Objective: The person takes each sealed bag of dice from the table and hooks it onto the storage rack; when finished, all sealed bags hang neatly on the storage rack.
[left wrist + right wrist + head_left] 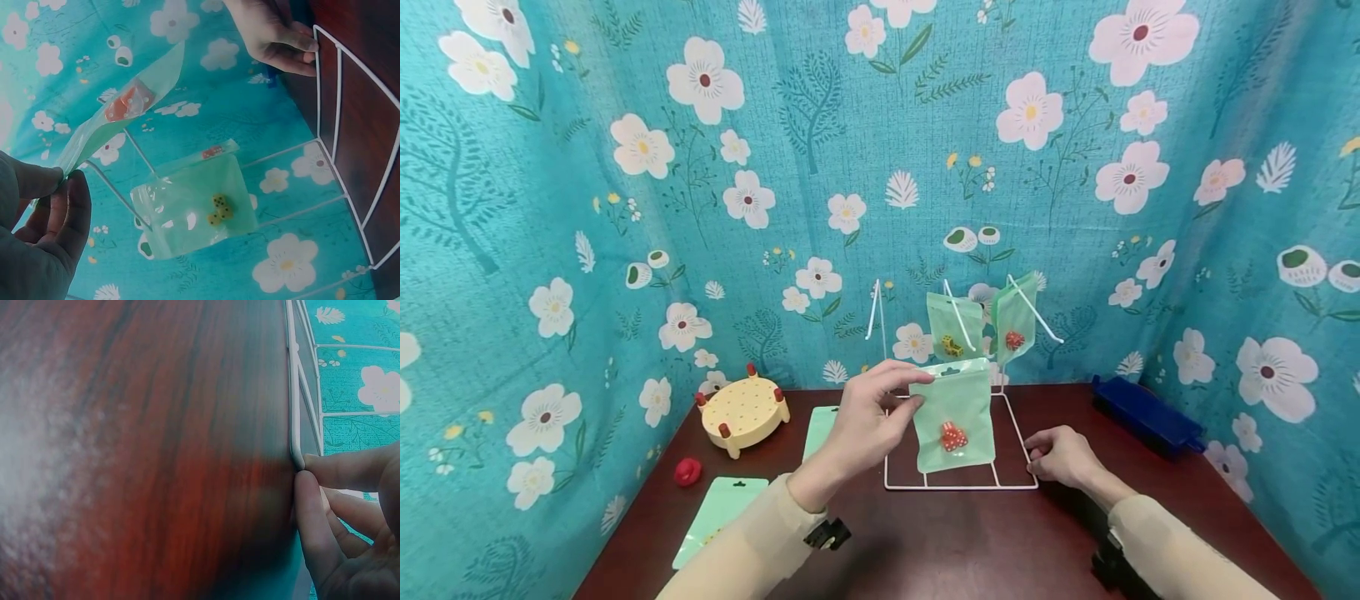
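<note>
Between the thumb and fingertips of the left hand (876,408), a pale green, flat plastic bag (958,396) with red dice (953,437) inside is pinched near its upper corner; the digits meet with just the bag's film between them, and the bag hangs down to their right. At the right hand (1063,457), thumb and forefinger are drawn together on the front corner of a white wire rack (962,487) with prongs, the other fingers bent behind them.

Beyond the left fingertips, two similar bags hang from the rack's prongs: a green bag with yellow dice (951,310) on the middle one and a green bag with red dice (1009,329) on the right one. The rack's left prong rises behind the left fingers.

To the left of the left fingers, two more green bags (722,507) lie on the dark reddish-brown wooden table (940,542), one partly hidden by the wrist. Farther left sit a round cream-yellow piece with red-tipped legs (741,412) and a small red rounded object (687,472). Beyond the right fingers, farther right, lies a dark blue oblong object (1146,415).
</note>
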Action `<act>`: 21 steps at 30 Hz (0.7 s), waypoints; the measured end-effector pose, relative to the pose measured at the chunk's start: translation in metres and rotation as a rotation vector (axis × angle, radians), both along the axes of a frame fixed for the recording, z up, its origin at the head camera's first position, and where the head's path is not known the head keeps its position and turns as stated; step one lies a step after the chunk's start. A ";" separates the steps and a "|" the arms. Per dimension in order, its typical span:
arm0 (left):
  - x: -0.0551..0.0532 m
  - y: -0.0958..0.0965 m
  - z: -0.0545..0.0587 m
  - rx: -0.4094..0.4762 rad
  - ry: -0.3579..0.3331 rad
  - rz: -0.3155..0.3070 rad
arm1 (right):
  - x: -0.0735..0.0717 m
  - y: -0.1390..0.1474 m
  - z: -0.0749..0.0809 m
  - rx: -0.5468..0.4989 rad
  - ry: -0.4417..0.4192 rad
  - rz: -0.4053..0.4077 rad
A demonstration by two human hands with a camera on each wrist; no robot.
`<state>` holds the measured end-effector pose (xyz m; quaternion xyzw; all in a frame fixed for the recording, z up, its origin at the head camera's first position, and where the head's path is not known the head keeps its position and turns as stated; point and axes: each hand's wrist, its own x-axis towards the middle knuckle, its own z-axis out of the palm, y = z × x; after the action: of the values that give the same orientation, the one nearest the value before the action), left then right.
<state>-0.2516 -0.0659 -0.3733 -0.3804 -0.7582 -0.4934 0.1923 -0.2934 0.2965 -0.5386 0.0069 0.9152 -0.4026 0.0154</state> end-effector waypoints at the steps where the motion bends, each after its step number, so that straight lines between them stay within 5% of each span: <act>1: -0.001 0.002 0.001 0.000 0.001 -0.002 | 0.000 0.000 0.000 0.001 0.000 0.000; 21: -0.014 0.031 0.006 0.048 -0.038 0.032 | -0.002 0.002 -0.001 0.053 -0.006 0.005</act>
<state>-0.2658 -0.0354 -0.3672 -0.3540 -0.7557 -0.5154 0.1949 -0.2957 0.2982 -0.5396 0.0065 0.9255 -0.3782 0.0190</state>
